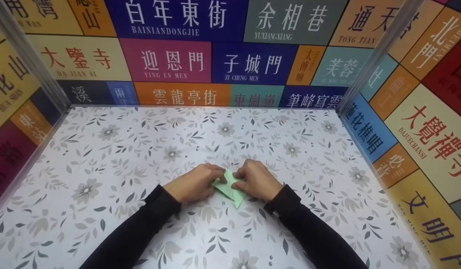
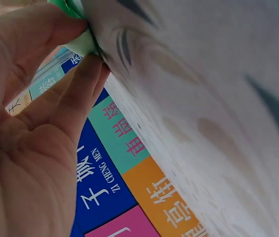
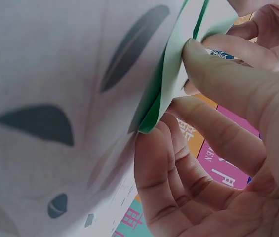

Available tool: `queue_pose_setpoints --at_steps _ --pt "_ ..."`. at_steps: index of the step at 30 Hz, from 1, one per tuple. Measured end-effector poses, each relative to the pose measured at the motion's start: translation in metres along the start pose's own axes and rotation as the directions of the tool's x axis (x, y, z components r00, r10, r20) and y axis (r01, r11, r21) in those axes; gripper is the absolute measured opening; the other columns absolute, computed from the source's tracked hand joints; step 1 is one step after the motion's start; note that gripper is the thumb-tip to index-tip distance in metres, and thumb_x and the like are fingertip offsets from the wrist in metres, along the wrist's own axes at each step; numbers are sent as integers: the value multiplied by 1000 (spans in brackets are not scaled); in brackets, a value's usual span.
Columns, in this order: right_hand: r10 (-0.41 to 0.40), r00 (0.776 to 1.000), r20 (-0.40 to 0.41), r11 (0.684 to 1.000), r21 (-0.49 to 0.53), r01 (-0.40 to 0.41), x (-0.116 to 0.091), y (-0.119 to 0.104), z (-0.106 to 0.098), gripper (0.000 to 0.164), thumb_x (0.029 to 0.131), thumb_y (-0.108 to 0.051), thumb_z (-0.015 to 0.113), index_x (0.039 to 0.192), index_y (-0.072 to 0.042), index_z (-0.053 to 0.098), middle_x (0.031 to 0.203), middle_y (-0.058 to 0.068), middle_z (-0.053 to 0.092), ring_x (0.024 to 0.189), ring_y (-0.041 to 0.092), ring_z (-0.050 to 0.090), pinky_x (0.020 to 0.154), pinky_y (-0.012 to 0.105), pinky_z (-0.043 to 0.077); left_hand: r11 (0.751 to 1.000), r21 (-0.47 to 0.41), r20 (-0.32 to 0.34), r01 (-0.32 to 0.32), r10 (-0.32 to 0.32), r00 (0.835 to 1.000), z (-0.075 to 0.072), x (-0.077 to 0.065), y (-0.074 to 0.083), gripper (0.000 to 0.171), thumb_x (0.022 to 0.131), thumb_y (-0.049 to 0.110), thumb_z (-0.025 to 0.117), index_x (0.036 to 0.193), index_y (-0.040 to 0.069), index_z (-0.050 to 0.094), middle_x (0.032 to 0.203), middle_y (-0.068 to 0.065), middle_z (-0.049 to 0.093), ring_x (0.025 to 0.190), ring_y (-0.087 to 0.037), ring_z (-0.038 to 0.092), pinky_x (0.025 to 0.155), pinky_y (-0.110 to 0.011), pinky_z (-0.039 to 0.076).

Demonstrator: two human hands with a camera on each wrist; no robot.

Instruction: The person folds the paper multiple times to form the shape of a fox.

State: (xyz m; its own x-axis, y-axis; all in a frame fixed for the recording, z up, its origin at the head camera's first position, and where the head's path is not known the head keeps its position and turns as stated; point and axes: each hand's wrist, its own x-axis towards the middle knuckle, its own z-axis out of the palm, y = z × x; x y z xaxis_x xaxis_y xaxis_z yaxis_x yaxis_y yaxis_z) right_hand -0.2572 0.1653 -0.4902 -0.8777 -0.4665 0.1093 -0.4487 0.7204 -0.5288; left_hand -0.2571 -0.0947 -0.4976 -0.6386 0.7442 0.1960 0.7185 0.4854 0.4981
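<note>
A small piece of folded light green paper (image 1: 237,197) lies on the table between both hands, with a pointed tip toward the person. My left hand (image 1: 196,182) pinches its left side; in the left wrist view the thumb and fingertips (image 2: 87,64) meet at the green paper (image 2: 82,43). From the other side my right hand (image 1: 258,180) grips the right part. The right wrist view shows the right thumb (image 3: 198,57) pressed on the paper's face (image 3: 174,74), while the other fingers curl at its lower corner. Folded layers with a darker green inside show there.
The table (image 1: 140,149) wears a white cover with grey flowers and leaves. Behind it stands a wall (image 1: 167,61) of coloured panels with Chinese lettering, and similar panels line both sides. Clear upright posts (image 1: 372,63) stand at the back corners.
</note>
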Motion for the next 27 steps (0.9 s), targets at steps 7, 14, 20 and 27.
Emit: queue_pose_setpoints --at_steps 7,14,20,27 --pt "8 1000 7 1000 -2 -8 1 0 -2 11 91 -12 97 101 -10 93 90 7 78 77 12 60 70 29 55 999 -32 -42 33 -34 999 0 1 2 50 85 -16 75 133 -3 80 127 -17 86 120 -34 84 110 -44 69" --pt "44 999 -6 999 22 -44 1 -1 -3 26 91 -13 99 114 -5 91 103 12 87 81 11 66 75 30 61 1000 13 -41 -14 14 999 0 3 1 40 85 -16 76 121 0 84 117 -15 87 114 -33 85 108 -47 69" --pt "62 998 -3 997 35 -62 1 1 -1 28 90 -13 100 116 -5 91 105 13 87 81 11 67 74 29 61 1000 -5 -44 8 -8 999 0 3 2 44 83 -18 75 122 2 85 119 -13 88 117 -33 85 111 -48 69" --pt "52 999 -2 998 37 -52 1 1 0 28 91 -13 100 115 -5 91 106 13 88 82 11 70 75 31 63 999 -38 -17 12 -13 1000 0 0 2 42 85 -18 76 119 4 86 124 -13 89 122 -33 84 118 -51 65"
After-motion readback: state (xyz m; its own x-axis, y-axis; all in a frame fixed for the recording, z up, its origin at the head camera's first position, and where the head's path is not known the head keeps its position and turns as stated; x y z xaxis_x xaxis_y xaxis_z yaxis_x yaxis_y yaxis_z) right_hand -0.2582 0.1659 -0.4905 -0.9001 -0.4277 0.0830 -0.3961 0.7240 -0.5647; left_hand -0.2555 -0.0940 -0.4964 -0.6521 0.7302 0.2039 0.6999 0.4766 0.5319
